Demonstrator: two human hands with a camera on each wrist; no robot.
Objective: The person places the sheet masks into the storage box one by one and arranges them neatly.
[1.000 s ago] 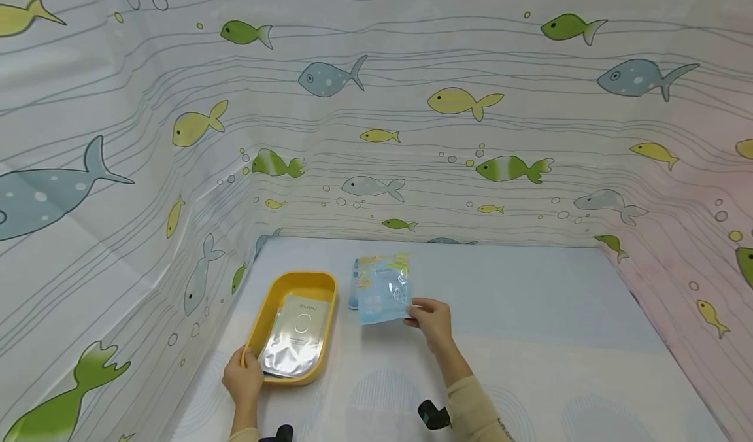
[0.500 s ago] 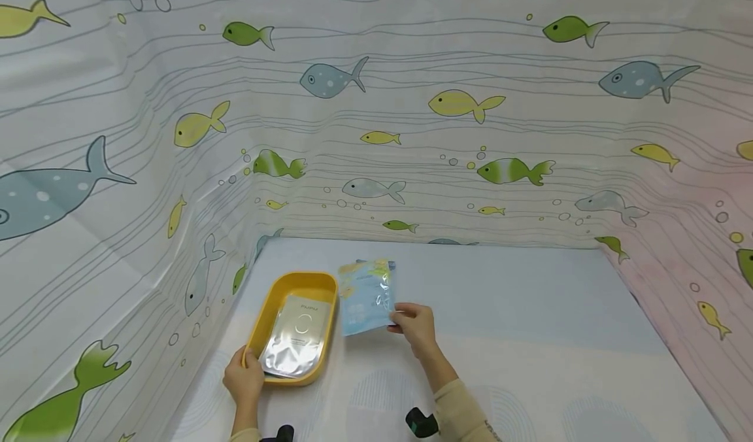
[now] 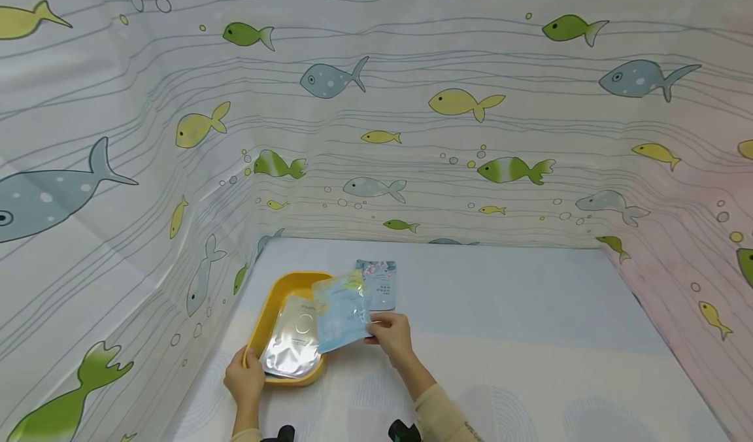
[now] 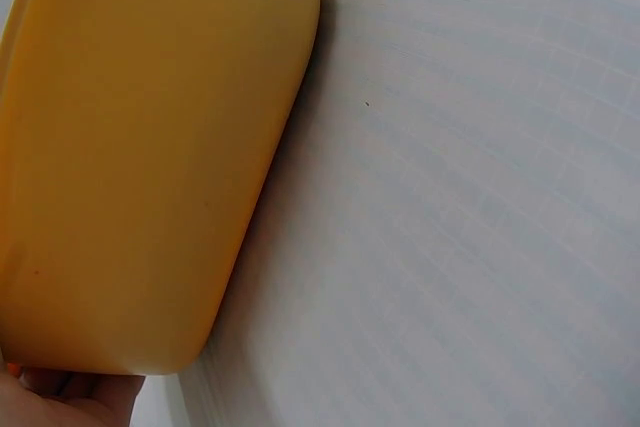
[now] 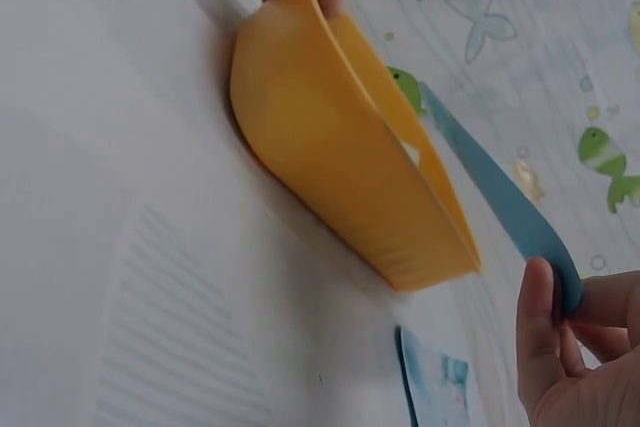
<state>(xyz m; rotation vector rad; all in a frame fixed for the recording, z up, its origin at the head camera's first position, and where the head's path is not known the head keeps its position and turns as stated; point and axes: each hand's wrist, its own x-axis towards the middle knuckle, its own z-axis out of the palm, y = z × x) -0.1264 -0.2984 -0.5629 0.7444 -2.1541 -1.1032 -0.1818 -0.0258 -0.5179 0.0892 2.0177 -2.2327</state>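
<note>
Between thumb and fingers my right hand pinches the lower right edge of a light blue sachet, which hangs partly over the right side of a yellow tray. In the right wrist view the sachet appears edge-on above the tray's rim. My left hand grips the tray's near left corner, thumb at the rim; the left wrist view shows the fingers against its wall. Inside the tray lies a silver sachet, its right part covered by the blue one.
A smaller blue sachet with printed flowers lies flat on the table behind my right hand. A fish-patterned sheet rises at the back and along both sides.
My right hand has carried the light blue sachet left and toward me, from above the flowered sachet to over the tray. The left hand and tray stay put.
</note>
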